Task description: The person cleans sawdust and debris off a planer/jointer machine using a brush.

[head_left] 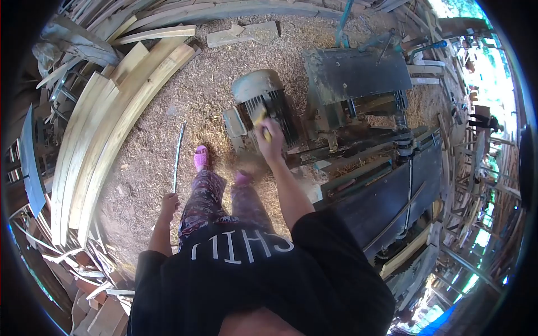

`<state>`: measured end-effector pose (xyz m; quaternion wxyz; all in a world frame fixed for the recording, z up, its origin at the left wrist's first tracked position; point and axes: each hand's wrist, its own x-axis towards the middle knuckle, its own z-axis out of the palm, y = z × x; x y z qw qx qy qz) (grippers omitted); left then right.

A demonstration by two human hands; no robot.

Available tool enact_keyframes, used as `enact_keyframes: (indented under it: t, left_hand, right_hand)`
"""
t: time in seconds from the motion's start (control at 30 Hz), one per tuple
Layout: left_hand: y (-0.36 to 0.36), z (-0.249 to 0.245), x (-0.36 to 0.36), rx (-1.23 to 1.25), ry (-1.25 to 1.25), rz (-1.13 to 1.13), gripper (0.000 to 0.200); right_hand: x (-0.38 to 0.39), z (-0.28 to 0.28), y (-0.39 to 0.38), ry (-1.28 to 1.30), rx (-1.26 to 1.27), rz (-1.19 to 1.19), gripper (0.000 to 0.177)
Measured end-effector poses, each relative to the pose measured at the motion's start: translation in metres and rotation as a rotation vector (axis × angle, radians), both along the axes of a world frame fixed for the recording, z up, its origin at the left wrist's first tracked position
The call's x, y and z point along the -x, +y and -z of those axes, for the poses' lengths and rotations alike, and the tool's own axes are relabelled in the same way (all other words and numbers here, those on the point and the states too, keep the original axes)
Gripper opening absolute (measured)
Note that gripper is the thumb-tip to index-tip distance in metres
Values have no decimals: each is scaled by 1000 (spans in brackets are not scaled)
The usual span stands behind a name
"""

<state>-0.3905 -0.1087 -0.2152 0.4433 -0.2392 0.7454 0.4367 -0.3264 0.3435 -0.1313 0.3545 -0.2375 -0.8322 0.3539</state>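
Observation:
My right hand (271, 141) is closed around a yellow brush (260, 116), with its head against the ribbed side of an electric motor (258, 87). The motor sits low beside a woodworking machine, and dust coats its casing. Down at my left side, my left hand (169, 204) is closed on one end of a thin metal rod (179, 154), which points forward over the floor. How my left fingers wrap the rod is hard to see.
Long curved-looking planks (120, 112) lie at the left. The machine, with a dark metal table (386, 190) and a raised plate (358, 75), fills the right. Wood shavings cover the floor (151, 151). A toothed saw blade (406, 274) shows at lower right. A board (244, 35) lies ahead.

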Motion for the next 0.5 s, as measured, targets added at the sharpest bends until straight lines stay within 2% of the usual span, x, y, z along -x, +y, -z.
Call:
enact_keyframes:
  t: [0.13, 0.17, 0.23, 0.3, 0.37, 0.43, 0.5]
  left_hand:
    - [-4, 18, 42, -17, -5, -19, 30]
    - [-6, 22, 51, -4, -7, 20, 31]
    - [-24, 43, 71, -34, -34, 102, 32]
    - [-33, 48, 94, -41, -35, 111, 33]
    - [-27, 38, 122, 19, -35, 201, 36]
    - [-24, 33, 146, 22, -22, 202, 36]
    - [-33, 42, 171, 1, 24, 225, 33]
  right_hand:
    - [-78, -16, -62, -311, 84, 194, 11]
    - [-69, -30, -67, -323, 80, 203, 11]
    - [-50, -53, -81, -141, 223, 250, 9]
    - [-4, -42, -75, -89, 40, 253, 8]
    - [48, -30, -60, -108, 82, 223, 9]
    - [59, -8, -43, -159, 52, 205, 9]
    - [34, 8, -51, -227, 29, 228, 10]
